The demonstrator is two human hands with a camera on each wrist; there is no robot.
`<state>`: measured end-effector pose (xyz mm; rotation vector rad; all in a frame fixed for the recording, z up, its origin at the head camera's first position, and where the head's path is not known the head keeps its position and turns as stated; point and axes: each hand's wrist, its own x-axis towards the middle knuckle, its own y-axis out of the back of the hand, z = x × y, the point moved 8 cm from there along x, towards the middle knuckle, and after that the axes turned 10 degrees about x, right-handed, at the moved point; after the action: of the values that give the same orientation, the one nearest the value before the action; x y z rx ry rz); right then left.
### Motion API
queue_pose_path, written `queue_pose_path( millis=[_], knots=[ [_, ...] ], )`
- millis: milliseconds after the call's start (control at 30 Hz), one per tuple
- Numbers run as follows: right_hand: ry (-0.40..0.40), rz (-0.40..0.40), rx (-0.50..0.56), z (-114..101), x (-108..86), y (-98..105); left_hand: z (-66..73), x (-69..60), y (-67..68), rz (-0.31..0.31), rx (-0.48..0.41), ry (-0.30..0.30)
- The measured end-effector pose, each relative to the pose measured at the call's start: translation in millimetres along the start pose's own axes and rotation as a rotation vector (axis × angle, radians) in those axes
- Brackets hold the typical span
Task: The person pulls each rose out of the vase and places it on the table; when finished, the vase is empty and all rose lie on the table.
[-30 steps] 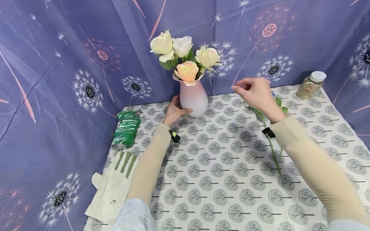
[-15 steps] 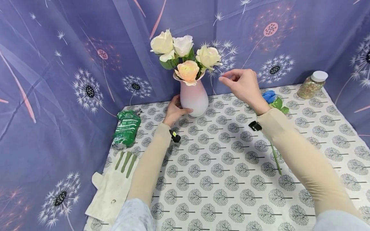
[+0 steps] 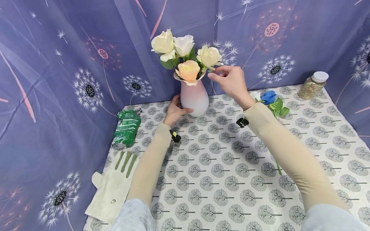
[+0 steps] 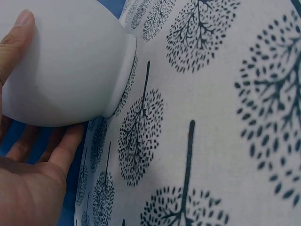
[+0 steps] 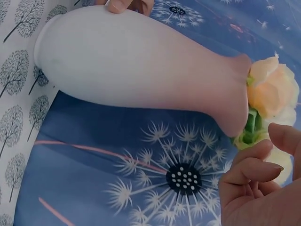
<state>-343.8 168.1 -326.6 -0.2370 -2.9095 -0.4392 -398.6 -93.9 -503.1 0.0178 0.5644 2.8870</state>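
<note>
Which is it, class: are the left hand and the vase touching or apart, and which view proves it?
Touching. The left wrist view shows it: the left hand has its thumb resting on the side of the vase, with no gap.

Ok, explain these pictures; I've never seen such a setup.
There's no machine: a person works bare-handed. The wide picture comes from a camera worn on the head; the close ones from the left wrist camera and right wrist camera. The left hand holds the vase low down. The right hand is raised beside a cream rose in the vase, thumb and fingers apart, nothing visibly held. On the patterned tablecloth lie a blue flower, a pale glove and a green packet; a lidded jar stands far right.
</note>
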Motion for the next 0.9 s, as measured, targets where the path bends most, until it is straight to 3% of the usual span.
queue_pose_path(
  millis=[167,433,633,900],
  knots=[
    [-0.026,0.017,0.048,5,7.3,-10,0.3,-0.5,0.5,0.000,0.007,-0.002],
    [-0.060,0.062,0.286,15,20.1,-30,-1.6,0.5,-0.1,-0.002,-0.005,-0.010],
    [-0.090,0.088,0.343,15,26.0,-37,-3.5,2.2,0.0,0.000,-0.012,-0.012],
    [-0.068,0.138,0.390,15,31.0,-38,-5.5,3.1,-0.6,-0.004,-0.006,-0.004]
  ],
)
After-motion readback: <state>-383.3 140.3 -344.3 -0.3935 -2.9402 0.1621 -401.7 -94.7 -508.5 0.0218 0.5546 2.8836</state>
